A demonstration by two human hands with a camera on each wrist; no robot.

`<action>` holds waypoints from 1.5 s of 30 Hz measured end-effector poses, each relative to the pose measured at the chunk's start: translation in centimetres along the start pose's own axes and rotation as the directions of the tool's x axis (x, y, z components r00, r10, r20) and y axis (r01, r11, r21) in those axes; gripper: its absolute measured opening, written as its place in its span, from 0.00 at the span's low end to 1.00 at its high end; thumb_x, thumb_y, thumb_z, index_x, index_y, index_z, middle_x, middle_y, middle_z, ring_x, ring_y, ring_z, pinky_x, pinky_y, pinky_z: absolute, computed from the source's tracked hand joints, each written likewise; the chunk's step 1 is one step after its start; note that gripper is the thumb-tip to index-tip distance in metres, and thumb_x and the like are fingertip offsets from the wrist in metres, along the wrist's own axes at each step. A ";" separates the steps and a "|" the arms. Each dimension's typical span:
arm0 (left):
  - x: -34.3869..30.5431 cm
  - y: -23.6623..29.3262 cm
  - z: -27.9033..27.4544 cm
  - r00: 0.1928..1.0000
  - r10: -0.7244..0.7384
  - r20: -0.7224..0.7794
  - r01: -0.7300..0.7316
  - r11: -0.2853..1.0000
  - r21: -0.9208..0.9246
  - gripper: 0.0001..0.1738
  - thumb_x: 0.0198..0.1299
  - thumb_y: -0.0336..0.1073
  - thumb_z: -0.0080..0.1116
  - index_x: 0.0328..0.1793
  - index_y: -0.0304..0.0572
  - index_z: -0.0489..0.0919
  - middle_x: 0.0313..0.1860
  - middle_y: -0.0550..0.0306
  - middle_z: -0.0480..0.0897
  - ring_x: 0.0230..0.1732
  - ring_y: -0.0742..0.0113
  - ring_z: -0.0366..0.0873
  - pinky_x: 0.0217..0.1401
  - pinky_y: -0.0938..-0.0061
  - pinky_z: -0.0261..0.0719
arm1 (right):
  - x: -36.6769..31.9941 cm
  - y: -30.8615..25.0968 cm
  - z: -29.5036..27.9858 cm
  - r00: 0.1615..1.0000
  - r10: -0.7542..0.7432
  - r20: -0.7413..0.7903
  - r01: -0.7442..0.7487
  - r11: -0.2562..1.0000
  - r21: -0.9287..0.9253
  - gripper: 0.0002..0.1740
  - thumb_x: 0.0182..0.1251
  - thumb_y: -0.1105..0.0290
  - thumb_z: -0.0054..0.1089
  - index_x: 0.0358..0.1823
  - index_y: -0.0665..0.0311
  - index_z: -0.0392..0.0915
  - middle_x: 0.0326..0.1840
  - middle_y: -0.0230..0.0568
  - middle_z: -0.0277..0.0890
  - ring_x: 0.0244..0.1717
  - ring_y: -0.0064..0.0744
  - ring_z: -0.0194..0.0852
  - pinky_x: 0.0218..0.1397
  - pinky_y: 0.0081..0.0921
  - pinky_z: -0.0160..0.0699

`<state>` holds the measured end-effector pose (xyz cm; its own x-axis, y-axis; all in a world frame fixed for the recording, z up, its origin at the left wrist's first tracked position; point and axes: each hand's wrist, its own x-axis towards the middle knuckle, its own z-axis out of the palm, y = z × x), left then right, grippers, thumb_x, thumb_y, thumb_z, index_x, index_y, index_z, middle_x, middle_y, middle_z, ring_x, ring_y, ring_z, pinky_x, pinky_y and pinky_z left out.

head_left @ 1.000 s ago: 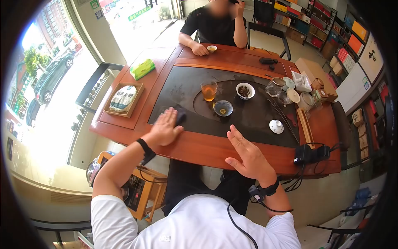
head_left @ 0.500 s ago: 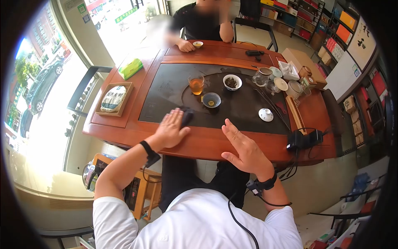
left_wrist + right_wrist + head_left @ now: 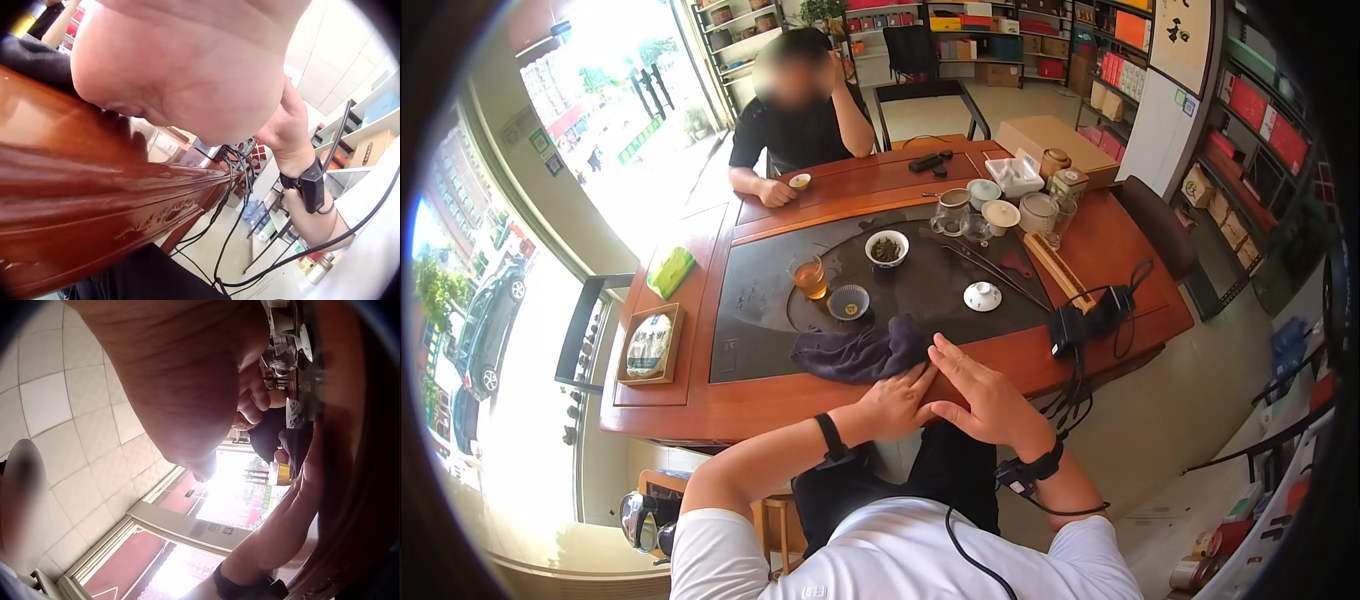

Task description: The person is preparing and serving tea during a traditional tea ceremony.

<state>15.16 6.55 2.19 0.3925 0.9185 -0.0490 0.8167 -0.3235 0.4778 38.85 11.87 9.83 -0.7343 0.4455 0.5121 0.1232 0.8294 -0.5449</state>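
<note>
A dark purple-grey cloth (image 3: 860, 352) lies crumpled along the front edge of the black tea tray (image 3: 745, 345). My left hand (image 3: 890, 405) rests on the wooden table edge, its straight fingers at the cloth's right end. Beside it, my right hand (image 3: 988, 405) is held up with fingers extended and nothing in it, its fingertips overlapping the left hand in the head view. Behind the cloth are a patterned blue-grey cup (image 3: 848, 303), a glass of amber tea (image 3: 809, 278) and a white bowl of tea leaves (image 3: 886, 249). The left palm (image 3: 181, 69) fills the left wrist view.
A white lid (image 3: 982, 296) sits on the tray's right, near tongs and a wooden strip (image 3: 1060, 270). Glass pots and jars crowd the back right. Black adapters with cables (image 3: 1090, 318) lie at the right edge. Across the table, a seated person (image 3: 800, 125) holds a small cup.
My left hand has slid right along the table edge towards my right hand. The cloth, earlier mostly hidden by that hand, now lies farther right and in full view. The head view has turned.
</note>
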 end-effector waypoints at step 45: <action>-9.2 -10.6 -8.9 0.618 -0.738 -0.270 0.758 0.650 -0.041 0.26 0.67 0.55 0.78 0.54 0.40 0.86 0.53 0.43 0.91 0.60 0.39 0.88 0.65 0.50 0.85 | 5.1 5.0 9.6 0.913 0.386 0.135 -0.300 0.857 -0.419 0.19 0.73 0.59 0.75 0.51 0.66 0.82 0.49 0.52 0.88 0.53 0.58 0.90 0.55 0.51 0.91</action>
<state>-0.85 3.60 5.42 -0.4742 0.8681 -0.1465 0.8114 0.4955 0.3099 29.30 15.10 3.35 -0.7126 0.6812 0.1678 0.6057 0.7181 -0.3428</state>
